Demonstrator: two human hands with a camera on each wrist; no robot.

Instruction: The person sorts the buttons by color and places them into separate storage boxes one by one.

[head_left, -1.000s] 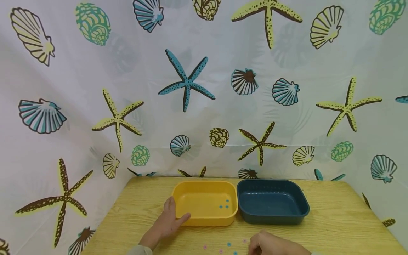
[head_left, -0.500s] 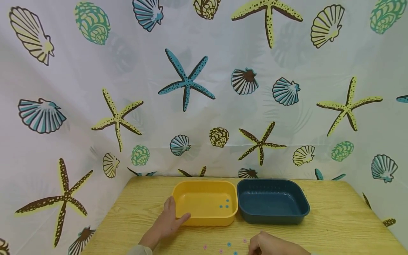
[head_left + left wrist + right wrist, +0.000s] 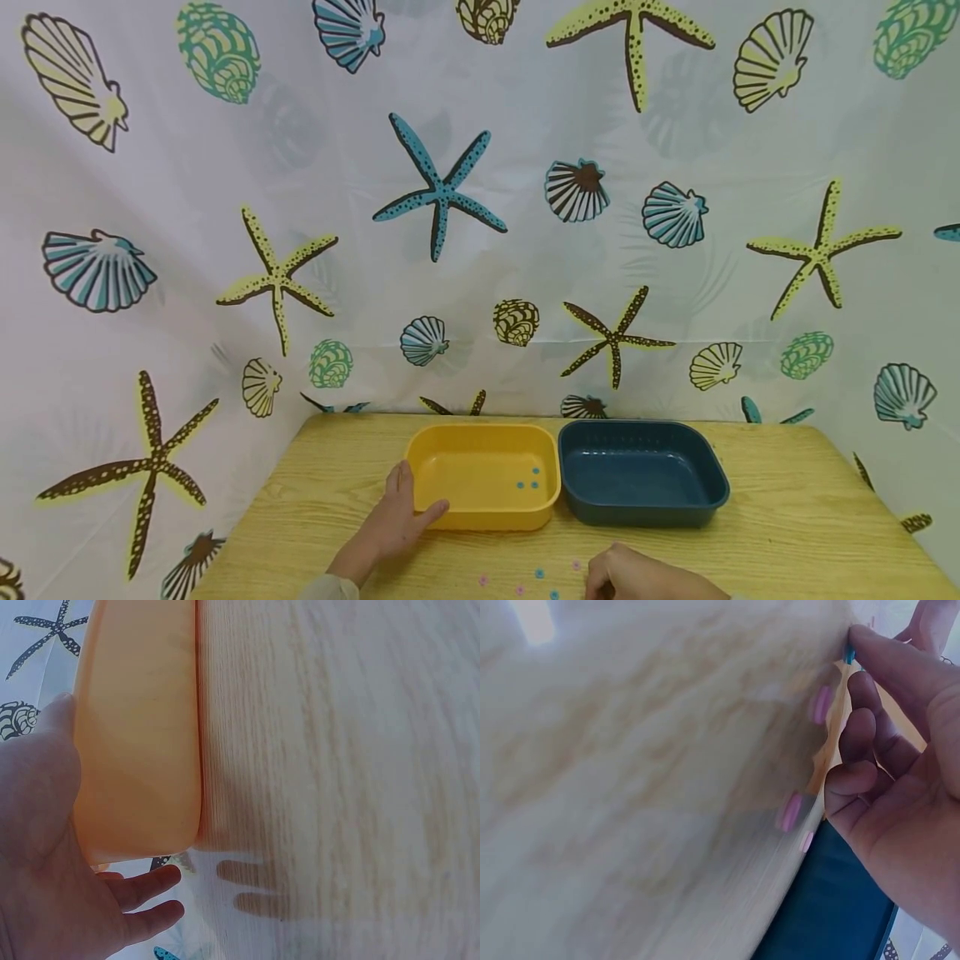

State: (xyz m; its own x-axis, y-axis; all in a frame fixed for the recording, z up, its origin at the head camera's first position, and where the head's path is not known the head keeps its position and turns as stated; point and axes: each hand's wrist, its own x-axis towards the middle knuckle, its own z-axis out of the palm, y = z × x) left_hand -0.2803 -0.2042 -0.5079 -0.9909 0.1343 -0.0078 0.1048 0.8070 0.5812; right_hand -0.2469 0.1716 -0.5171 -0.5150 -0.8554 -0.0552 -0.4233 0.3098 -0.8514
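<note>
So the right hand [image 3: 637, 575] is working down at the near edge of the wooden surface [image 3: 787, 517], right among a scatter of tiny pink and blue beads [image 3: 538, 574]. In the right wrist view the fingers [image 3: 870, 735] are curling in, and the thumb and forefinger tip look like they're pinching a little blue bead [image 3: 848, 654] right on the wood, though it's blurry so I'm only fairly sure of that. A few pink beads [image 3: 790, 811] are lying just beside those fingers. The left hand [image 3: 393, 521] is resting flat against the near left corner of the yellow tray [image 3: 480, 521], fingers straight and a bit spread, thumb along the front wall, more bracing it than gripping it. That tray is already holding a few blue beads [image 3: 528, 479], and the dark blue tray [image 3: 645, 508] is sitting touching it on the right, with nothing in it that I can see. My guess on handling: these beads are hard, nearly weightless and smooth, so they're going to skitter or roll off if nudged. A fingertip pinch from above, pressing lightly into the surface, seems like the only sensible hold. The tray looks like light, stiff plastic that'd slide easily.
</note>
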